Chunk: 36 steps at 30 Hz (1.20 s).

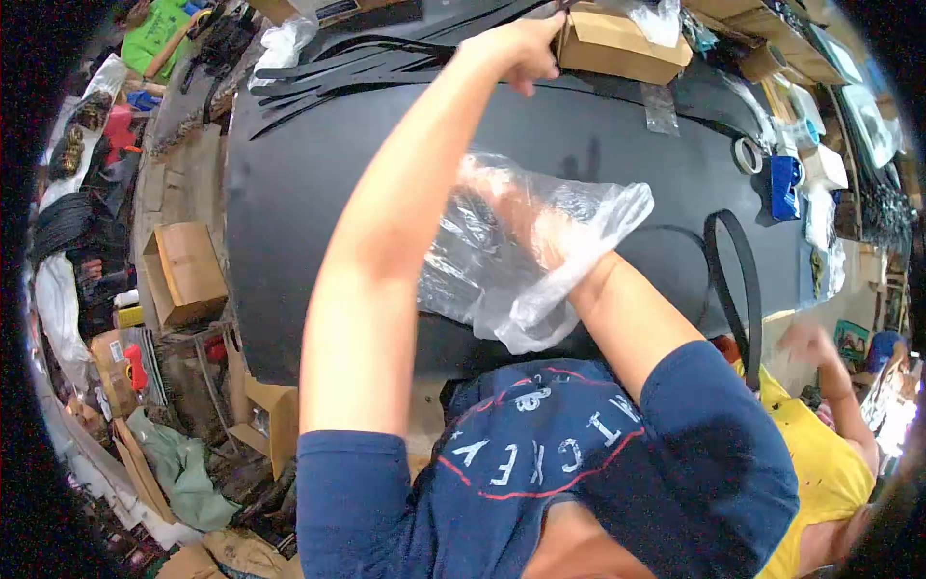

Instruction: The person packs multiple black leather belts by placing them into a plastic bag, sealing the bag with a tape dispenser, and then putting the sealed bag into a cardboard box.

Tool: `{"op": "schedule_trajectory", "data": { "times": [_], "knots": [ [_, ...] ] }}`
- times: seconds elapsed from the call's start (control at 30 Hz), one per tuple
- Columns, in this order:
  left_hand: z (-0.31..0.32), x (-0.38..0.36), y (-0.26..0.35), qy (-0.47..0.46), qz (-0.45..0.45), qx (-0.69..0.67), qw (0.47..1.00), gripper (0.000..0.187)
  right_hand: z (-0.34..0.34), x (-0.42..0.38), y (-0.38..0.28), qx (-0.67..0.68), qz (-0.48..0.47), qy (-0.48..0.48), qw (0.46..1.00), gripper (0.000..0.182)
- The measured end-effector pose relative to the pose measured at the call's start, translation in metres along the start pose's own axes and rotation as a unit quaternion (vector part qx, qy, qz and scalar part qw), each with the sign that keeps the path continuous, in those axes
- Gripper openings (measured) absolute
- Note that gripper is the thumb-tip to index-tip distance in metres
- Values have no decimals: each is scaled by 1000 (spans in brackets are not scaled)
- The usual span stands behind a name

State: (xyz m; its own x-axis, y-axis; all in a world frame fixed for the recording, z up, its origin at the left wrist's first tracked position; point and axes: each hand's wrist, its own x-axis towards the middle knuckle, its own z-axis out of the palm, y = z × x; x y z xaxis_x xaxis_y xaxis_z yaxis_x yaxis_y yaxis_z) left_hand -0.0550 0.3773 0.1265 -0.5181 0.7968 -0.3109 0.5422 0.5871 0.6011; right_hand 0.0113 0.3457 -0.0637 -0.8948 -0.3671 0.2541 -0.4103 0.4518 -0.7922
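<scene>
My left hand point(521, 53) reaches to the far side of the black work surface point(318, 183), at the left end of an open cardboard box point(622, 46). Its fingers are partly spread beside the box edge, and no held thing shows. A clear plastic bag point(540, 299) surrounds my right hand point(497, 188) and wrist. The hand shows only blurrily through the wrinkled film, so its fingers are unclear. Black strips point(362, 66) lie at the far left of the surface, left of the box.
A black strap loop point(733, 280) stands at the right, near a co-worker in yellow point(815, 454) with a raised hand. A tape roll point(747, 154) and blue packet point(785, 188) lie at the right edge. Another person in green point(154, 39) is at the upper left, beyond a cardboard box point(185, 273).
</scene>
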Motion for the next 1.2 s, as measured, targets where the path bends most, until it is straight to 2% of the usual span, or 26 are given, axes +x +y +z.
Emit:
{"op": "schedule_trajectory", "data": {
  "times": [0.03,0.1,0.13,0.17,0.2,0.23,0.27,0.3,0.33,0.37,0.4,0.43,0.53,0.6,0.8,0.83,0.9,0.93,1.07,1.2],
  "knots": [
    [4,19,2,-11,-34,-18,999,68,-4,0,-3,25,5,12,1000,78],
    [2,19,2,3,-26,-139,990,90,-2,-9,11,196,58,18,979,78],
    [11,27,-21,47,16,-157,986,93,7,-17,11,290,87,15,953,78],
    [20,34,-53,97,56,-168,979,96,18,-15,26,220,38,30,974,78],
    [28,14,-74,161,61,-222,960,56,30,-13,42,147,-9,52,988,77],
    [34,17,-127,189,104,-74,974,58,42,-4,68,-98,-134,99,981,76],
    [46,-7,-165,227,98,-82,965,53,33,-1,49,-65,-53,47,995,78],
    [54,-35,-200,223,77,-105,966,51,23,-2,30,-33,32,-7,999,79],
    [66,-63,-224,210,-3,-112,971,48,26,-4,36,-158,22,11,987,79],
    [80,-86,-249,180,-23,-212,960,47,24,-4,32,-154,18,8,988,79],
    [98,-108,-260,211,-21,-210,954,46,17,-4,23,-98,11,9,995,80],
    [112,-120,-262,221,-7,-265,938,46,11,-5,13,-43,6,10,999,81],
    [133,-138,-238,273,-36,-317,908,46,-1,-3,-12,-63,36,-4,997,83],
    [140,-138,-233,328,8,-362,873,49,-1,-3,-15,-50,54,-6,997,83],
    [144,-140,-221,297,-46,-344,890,54,-1,-5,-8,-85,33,6,996,79],
    [148,-140,-217,315,-66,-243,915,55,1,-5,-6,-90,24,13,996,78],
    [155,-140,-210,374,-17,-27,927,56,1,-5,-7,-93,16,19,995,77],
    [160,-140,-206,362,-28,10,931,59,0,-3,-7,-104,16,16,994,74],
    [162,-140,-200,363,-23,50,930,64,2,-4,-14,-137,27,44,989,67],
    [164,-141,-195,357,-29,80,930,66,18,-7,2,-158,22,87,983,70]
  ]
}}
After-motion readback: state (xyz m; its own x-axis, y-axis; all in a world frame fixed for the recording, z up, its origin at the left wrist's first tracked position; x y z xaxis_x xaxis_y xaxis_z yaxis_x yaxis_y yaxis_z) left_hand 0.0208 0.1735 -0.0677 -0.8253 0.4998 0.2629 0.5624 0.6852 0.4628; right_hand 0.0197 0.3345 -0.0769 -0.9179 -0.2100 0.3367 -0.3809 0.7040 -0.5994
